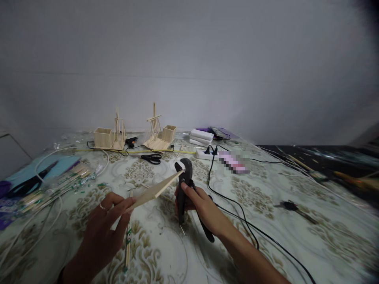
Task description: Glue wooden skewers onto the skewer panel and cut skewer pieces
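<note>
My left hand (109,225) pinches the near end of a thin, flat piece of pale wood (154,192), which tilts up toward the right. Wrapped round a pair of black hand shears (181,199) is my right hand (197,201). The shears have a curved dark head and long handles, and their jaws meet the far end of the wood piece; whether they bite into it I cannot tell. Partly behind my left hand, a wrapped pair of chopsticks (128,244) lies on the patterned tablecloth (154,256).
Two wooden stick models (103,138) (160,138) stand at the back, with a glue gun (131,142) and scissors (151,158) near them. A power strip (204,154), black cords (233,200) and keys (290,205) lie to the right. Bundled chopsticks (68,179) are left.
</note>
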A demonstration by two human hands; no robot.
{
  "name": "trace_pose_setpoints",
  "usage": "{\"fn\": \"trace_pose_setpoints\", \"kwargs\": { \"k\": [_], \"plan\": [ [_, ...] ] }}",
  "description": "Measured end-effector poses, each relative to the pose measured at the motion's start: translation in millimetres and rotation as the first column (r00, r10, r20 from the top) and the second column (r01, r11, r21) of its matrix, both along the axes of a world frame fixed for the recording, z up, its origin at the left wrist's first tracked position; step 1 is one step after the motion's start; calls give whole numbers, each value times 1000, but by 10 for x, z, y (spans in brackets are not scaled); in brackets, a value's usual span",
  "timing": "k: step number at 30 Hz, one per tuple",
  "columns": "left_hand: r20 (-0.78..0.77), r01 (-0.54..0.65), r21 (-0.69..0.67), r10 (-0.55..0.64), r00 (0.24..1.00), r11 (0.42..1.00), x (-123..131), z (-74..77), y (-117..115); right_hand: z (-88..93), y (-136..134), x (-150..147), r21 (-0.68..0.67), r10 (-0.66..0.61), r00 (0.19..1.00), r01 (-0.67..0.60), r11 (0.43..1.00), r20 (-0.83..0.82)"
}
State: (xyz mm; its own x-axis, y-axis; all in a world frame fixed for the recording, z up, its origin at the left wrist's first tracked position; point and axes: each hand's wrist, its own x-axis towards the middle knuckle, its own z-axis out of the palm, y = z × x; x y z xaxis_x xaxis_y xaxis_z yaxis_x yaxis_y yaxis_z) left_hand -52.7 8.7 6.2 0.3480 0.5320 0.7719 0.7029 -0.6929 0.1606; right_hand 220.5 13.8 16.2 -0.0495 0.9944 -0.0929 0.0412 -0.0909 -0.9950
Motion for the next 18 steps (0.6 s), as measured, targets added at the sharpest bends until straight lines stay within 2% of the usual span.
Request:
{"fn": "trace_pose_setpoints", "kwargs": {
  "k": [7,11,14,16,18],
  "plan": [
    [9,3,-35,-2,1000,999,11,2,-19,-2,5,18,-51,-61,996,64,997,62],
    [113,-137,-146,155,982,980,-28,9,24,25,60,133,-50,-127,991,130,990,48],
    [261,-204,-369,312,914,907,-101,-1,127,15,117,182,-48,-141,990,139,989,-30],
    [378,-127,-516,358,854,847,-154,-7,215,-13,147,179,-51,-147,985,143,988,-89],
    [525,-19,-583,395,754,812,-206,-17,310,-51,168,162,-53,-152,978,146,988,-144]
  ]
}}
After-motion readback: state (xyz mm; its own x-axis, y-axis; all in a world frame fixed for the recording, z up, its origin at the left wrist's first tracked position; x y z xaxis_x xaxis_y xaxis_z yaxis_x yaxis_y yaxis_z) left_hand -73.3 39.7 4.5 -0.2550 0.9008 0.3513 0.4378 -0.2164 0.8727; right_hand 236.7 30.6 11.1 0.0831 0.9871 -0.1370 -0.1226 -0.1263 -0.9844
